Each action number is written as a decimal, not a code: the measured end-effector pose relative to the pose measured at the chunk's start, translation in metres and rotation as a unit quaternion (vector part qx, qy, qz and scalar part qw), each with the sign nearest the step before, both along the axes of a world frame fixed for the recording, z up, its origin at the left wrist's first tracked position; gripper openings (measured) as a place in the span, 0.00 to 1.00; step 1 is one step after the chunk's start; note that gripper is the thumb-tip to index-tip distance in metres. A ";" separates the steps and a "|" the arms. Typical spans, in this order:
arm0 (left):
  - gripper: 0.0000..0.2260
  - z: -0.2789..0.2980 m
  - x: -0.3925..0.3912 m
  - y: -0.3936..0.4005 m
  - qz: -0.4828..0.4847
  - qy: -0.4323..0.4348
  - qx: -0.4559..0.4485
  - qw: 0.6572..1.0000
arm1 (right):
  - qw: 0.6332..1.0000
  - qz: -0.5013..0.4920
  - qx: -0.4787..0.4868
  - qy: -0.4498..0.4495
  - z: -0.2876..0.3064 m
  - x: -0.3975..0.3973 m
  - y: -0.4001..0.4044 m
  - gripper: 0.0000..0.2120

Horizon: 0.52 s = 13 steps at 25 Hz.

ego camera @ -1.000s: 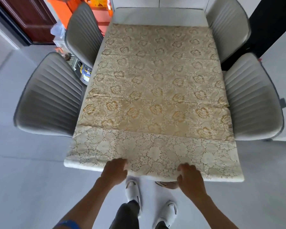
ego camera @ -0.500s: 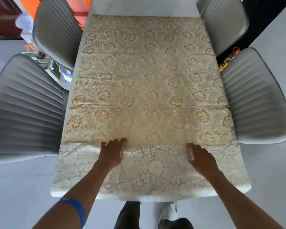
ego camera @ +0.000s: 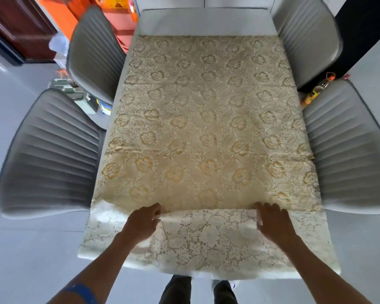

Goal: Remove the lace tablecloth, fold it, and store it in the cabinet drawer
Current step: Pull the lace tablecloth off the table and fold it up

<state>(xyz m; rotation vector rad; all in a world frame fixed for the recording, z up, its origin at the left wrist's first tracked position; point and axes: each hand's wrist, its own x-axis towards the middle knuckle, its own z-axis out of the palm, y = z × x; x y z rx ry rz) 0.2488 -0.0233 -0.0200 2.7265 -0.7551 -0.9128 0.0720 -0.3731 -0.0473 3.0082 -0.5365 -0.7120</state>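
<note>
At the near table edge: both forearms reach in over the white lace band.
Left hand [ego camera: 144, 220]: fingers pinched on the lace tablecloth [ego camera: 206, 137] at the edge of its golden layer; half a second ago they lay flat.
Right hand [ego camera: 272, 220]: fingers curled on that same edge, though blur hides how firmly.
Change: the cloth now bunches between the hands, so removal looks to be just starting.
Tablecloth: spread on the table [ego camera: 206, 20], nothing folded.
Chairs [ego camera: 51, 159]: four, tucked close along both sides.
Hidden: no cabinet drawer in view; clutter beyond the far-left chair is too blurred to name.
</note>
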 end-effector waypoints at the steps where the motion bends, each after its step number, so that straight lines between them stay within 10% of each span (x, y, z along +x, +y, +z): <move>1: 0.05 0.004 -0.002 0.001 -0.007 -0.021 0.004 1.000 | 1.000 0.014 -0.011 -0.005 0.000 -0.001 -0.002 0.22; 9: 0.16 0.019 0.036 -0.020 -0.046 -0.005 0.135 0.990 | 0.985 -0.025 0.029 0.167 0.031 0.014 -0.048 0.15; 13: 0.18 0.055 0.130 -0.063 -0.058 -0.096 0.121 0.986 | 0.996 -0.052 -0.022 0.070 0.083 0.100 -0.094 0.06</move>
